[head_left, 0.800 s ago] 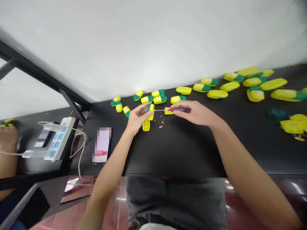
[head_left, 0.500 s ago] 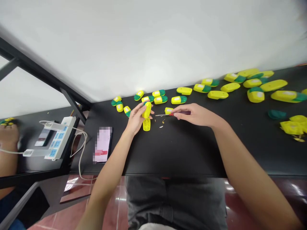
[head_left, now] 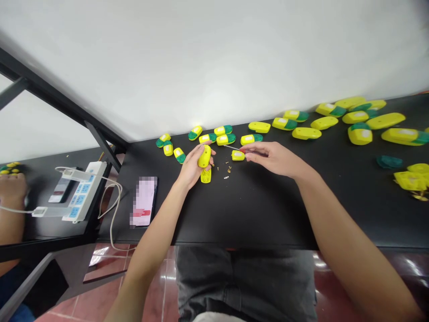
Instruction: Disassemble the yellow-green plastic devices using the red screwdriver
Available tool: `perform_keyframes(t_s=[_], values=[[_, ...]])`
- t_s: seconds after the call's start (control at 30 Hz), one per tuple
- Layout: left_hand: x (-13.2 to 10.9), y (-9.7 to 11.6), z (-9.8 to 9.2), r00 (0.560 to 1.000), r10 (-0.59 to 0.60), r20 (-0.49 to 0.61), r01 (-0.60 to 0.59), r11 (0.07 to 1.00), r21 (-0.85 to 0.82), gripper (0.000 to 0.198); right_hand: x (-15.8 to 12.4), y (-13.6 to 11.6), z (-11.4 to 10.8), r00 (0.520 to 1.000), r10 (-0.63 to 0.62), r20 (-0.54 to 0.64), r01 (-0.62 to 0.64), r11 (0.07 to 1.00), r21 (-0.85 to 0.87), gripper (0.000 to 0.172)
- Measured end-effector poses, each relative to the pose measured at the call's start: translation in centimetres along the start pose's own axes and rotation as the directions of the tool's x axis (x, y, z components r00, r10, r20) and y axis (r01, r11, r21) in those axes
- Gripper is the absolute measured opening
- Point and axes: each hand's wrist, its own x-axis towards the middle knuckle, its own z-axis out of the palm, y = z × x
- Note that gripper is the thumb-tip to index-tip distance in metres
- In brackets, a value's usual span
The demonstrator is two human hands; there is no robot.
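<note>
My left hand (head_left: 191, 166) is shut on a yellow plastic casing (head_left: 204, 156), which stands tilted in its fingers. Just below that hand, an opened yellow casing half (head_left: 205, 176) lies on the black tabletop (head_left: 254, 201). My right hand (head_left: 268, 157) holds a small screwdriver (head_left: 250, 152) with a dark-red handle, its thin shaft pointing left and away from me. Beside its fingertips lies a small yellow casing piece (head_left: 237, 155). Several tiny brass parts (head_left: 228, 170) are scattered between my hands.
Several yellow-and-green casings (head_left: 225, 139) lie along the table's far side, with more heaped at right. A phone (head_left: 143, 201) lies left of my arm. On the neighbouring table are a power strip (head_left: 85, 199), cables, and a co-worker's hand (head_left: 12, 188).
The screwdriver shaft has swung from pointing left to angling up and away. My right hand has shifted slightly, and the casing in my left hand has stayed tilted upright.
</note>
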Motion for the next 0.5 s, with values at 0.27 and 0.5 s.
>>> perform_keyframes(t_s=[0.27,0.5], values=[[0.0,0.0,0.0,1.000,-0.023,0.005,0.023,0.994,-0.104,0.019,-0.3,-0.4,0.3,0.998,0.010,0.067,-0.014,0.998,0.056,0.048],[0.0,-0.1,0.1,0.999,0.029,-0.038,-0.035,0.987,-0.158,0.019,-0.5,-1.7,1.3,0.988,-0.033,0.152,0.039,0.999,-0.036,0.049]])
